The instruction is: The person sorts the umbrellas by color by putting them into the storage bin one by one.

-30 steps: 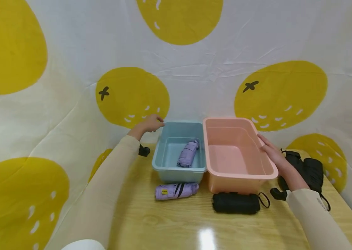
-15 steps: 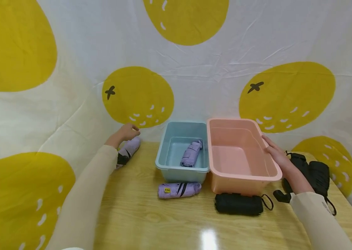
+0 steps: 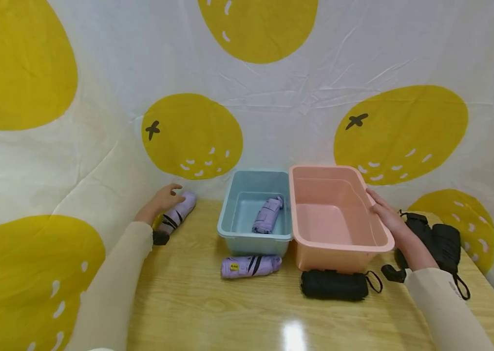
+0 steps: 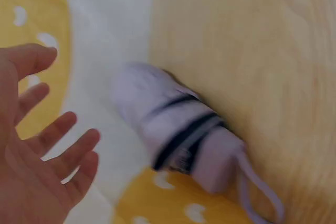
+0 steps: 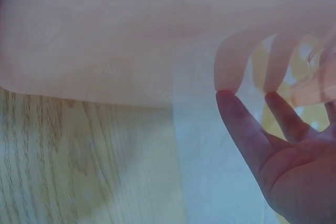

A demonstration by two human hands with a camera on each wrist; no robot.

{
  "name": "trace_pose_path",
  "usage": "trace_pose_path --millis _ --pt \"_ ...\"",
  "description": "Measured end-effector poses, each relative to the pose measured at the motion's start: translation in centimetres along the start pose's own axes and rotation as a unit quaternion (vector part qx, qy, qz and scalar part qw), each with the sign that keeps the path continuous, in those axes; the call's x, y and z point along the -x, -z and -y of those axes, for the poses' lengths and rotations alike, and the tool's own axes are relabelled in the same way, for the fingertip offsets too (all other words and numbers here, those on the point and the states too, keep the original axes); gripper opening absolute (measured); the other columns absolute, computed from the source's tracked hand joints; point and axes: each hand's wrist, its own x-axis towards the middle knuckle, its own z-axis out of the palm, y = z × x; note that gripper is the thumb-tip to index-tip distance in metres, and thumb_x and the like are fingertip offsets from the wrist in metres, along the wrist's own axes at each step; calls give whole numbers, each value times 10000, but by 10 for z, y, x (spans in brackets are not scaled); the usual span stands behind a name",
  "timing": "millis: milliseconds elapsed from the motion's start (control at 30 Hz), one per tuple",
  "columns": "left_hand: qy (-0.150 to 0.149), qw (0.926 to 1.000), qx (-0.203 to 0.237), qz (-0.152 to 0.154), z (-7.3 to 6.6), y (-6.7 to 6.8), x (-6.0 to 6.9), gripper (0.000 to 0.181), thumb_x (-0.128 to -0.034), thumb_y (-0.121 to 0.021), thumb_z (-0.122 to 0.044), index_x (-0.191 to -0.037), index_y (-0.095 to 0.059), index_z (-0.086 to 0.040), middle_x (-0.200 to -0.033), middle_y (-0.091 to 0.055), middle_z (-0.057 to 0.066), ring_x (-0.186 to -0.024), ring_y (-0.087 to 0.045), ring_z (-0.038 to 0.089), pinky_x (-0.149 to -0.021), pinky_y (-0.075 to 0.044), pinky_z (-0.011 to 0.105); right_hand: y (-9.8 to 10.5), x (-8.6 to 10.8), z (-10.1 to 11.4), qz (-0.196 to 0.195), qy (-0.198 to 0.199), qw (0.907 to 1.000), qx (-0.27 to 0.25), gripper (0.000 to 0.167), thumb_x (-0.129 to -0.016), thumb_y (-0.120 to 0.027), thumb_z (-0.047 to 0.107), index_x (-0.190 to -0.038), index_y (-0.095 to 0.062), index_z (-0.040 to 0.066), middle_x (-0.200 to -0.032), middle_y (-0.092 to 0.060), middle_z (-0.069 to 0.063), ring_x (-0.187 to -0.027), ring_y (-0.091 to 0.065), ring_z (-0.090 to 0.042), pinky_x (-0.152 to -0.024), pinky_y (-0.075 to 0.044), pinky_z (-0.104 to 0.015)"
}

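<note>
Fingers spread and slightly bent, my left hand [image 3: 161, 202] hovers beside a lilac folded umbrella [image 3: 182, 208] at the table's far left. In the left wrist view a gap separates the hand [image 4: 47, 156] from this umbrella [image 4: 173, 124], whose strap loop points away. My right hand [image 3: 389, 217] touches the outer right side of a pink bin [image 3: 339, 261]; in the right wrist view its extended fingertips meet the bin's wall [image 5: 105, 51]. A second lilac umbrella [image 3: 267, 215] lies inside the blue bin [image 3: 256, 246]. In front of that bin lies a third one [image 3: 251, 267].
A black folded umbrella [image 3: 334, 285] with a cord loop lies before the pink bin. More black bundles [image 3: 446, 243] sit at the right, behind my right forearm. The wooden table [image 3: 212, 312] meets a white cloth backdrop [image 3: 269, 131] with yellow fruit shapes.
My left hand has left the blue bin's far left rim and moved left and down to the lilac umbrella, its fingers spreading. My right hand stays at the pink bin.
</note>
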Motion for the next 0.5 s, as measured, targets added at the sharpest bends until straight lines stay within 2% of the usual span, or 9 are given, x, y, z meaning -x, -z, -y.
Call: trace_pose_path --millis 100,200,300,400,500 --pt "-166 9994 -169 -248 13 -7 -1 628 -961 -587 -261 -1460 -347 35 -1403 -362 359 -1258 -376 498 -970 -373 585 2 0 1 -21 23 10000 56 641 -1068 -323 121 -1558 79 213 -1589 117 -194 -1256 -402 -112 -859 -474 -200" --pt "-402 9967 -506 -482 29 -19 -3 690 -929 -625 -306 -1451 -348 50 -1399 -361 357 -1275 -337 507 -993 -334 600 3 1 0 -57 31 9999 93 641 -1066 -320 127 -1559 79 218 -1590 111 -196 -1219 -433 -69 -857 -475 -205" --pt "-491 9944 -712 -610 42 -32 0 735 -911 -661 -326 -1454 -341 51 -1400 -358 350 -1286 -301 512 -1001 -306 621 4 3 0 -61 20 10000 41 637 -1066 -311 128 -1559 84 211 -1589 108 -203 -1209 -434 -48 -869 -465 -200" --pt "-421 9940 -785 -634 51 -44 6 761 -895 -691 -283 -1458 -323 73 -1402 -366 352 -1279 -312 522 -1001 -302 631 3 3 -1 -34 38 9999 100 632 -1066 -305 125 -1559 85 192 -1589 95 -209 -1273 -394 -108 -885 -456 -199" --pt "-311 9941 -796 -667 59 -52 7 816 -879 -717 -279 -1466 -289 95 -1409 -354 362 -1271 -331 523 -1010 -305 615 2 1 0 -48 76 9999 143 627 -1067 -307 130 -1562 74 194 -1594 83 -199 -1359 -302 -261 -887 -455 -203"
